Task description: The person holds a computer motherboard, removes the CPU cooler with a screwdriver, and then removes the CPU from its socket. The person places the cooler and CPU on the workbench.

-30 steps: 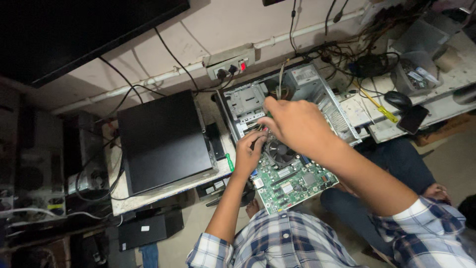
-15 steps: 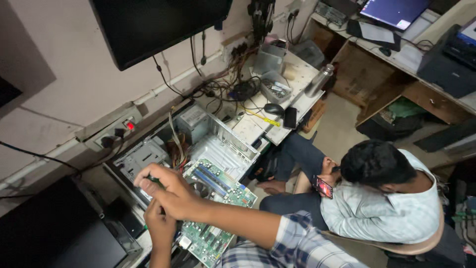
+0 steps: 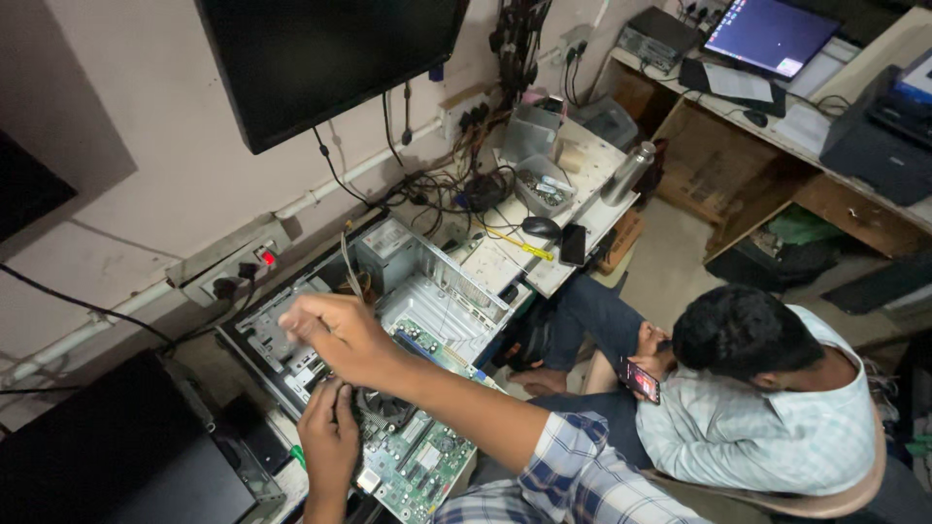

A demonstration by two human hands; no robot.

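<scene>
1. The open computer case (image 3: pixel 427 291) lies on its side on the desk; it is the landmark here.
2. The right hand (image 3: pixel 340 335) hovers over the case's left part, fingers curled together; whether it pinches anything cannot be told.
3. The left hand (image 3: pixel 328 437) rests on the green motherboard (image 3: pixel 417 456) just in front of the case, fingers bent down by the cooler fan (image 3: pixel 381 409).
4. To the right of the case a seated person (image 3: pixel 748 388) holds a phone (image 3: pixel 639 380).

Pale wall (image 3: pixel 155 175) with dark monitor (image 3: pixel 330 58); cluttered white bench (image 3: pixel 544 277); wooden desk (image 3: pixel 757 146) beyond.
</scene>
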